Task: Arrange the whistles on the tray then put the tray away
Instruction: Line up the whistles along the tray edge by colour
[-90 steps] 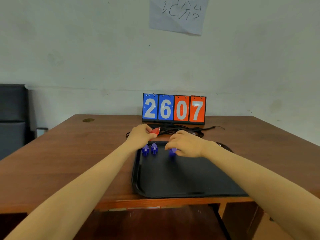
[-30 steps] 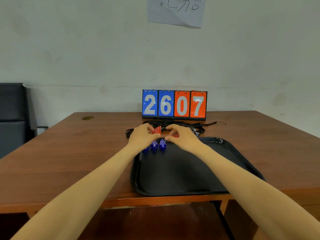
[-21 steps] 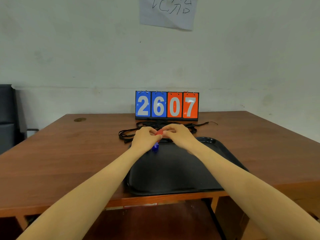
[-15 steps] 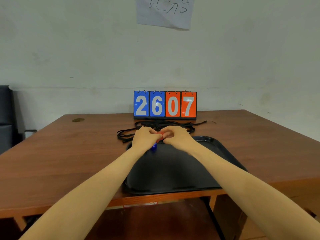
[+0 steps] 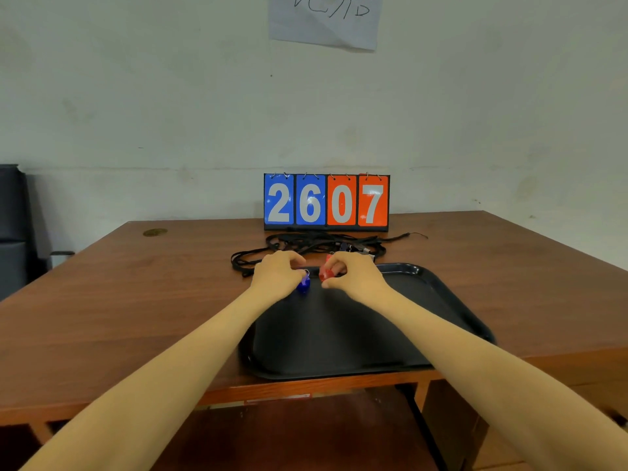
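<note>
A black tray (image 5: 441, 300) lies on the wooden table near its front edge. My right hand (image 5: 356, 277) pinches a red whistle (image 5: 326, 274) just above the tray's far left part. My left hand (image 5: 277, 277) hovers with curled fingers at the tray's far left corner. A blue whistle (image 5: 303, 286) stands on the tray right at its thumb tip. Whether the thumb grips that whistle is unclear, and the hand hides anything else beneath it.
A flip scoreboard (image 5: 326, 202) reading 2607 stands at the back of the table (image 5: 136, 300). A tangle of black lanyards (image 5: 306, 244) lies between it and the tray. A dark chair (image 5: 13, 226) stands at far left.
The red whistle has passed from my left hand to my right hand, and the two hands have drawn slightly apart. The other blue whistles are now hidden under my left hand.
</note>
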Demonstrator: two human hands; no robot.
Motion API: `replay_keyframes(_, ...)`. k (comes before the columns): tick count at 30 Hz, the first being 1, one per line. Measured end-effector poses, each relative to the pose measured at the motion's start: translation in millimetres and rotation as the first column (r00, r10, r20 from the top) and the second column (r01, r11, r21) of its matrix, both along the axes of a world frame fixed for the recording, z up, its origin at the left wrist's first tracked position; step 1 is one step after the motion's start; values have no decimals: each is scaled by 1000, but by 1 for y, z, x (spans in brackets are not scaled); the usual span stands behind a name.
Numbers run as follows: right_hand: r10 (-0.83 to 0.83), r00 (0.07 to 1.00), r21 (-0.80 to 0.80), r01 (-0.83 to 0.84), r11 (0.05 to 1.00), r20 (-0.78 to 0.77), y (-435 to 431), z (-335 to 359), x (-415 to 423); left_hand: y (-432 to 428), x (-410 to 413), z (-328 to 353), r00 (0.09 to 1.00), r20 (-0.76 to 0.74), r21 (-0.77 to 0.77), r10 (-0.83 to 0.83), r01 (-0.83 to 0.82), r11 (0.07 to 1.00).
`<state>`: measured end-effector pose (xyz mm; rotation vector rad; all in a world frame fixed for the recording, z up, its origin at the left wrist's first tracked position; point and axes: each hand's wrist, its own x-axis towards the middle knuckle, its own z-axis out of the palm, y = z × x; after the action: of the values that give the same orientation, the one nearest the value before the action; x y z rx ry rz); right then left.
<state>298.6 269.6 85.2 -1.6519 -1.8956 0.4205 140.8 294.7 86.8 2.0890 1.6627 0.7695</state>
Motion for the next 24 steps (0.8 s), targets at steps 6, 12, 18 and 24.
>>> replay_keyframes(6, -4, 999, -61, 7, 998, 54, 7, -8, -1, 1, -8, -9, 960, -278, 106, -44, 76, 991)
replay_keyframes(12, 1, 988, -80, 12, 997, 156, 13, -7, -5, 5, -7, -15, 905, -422, 113, -57, 115, 987)
replay_keyframes(18, 10, 990, -94, 3, 996, 143, 15, -8, -4, 4, -6, -14, 906, -421, 122, -49, 110, 986)
replay_keyframes(24, -9, 996, -44, 13, 999, 88, 17, -3, 10, 1, -3, -7, 924, -382, 170, -35, 107, 980)
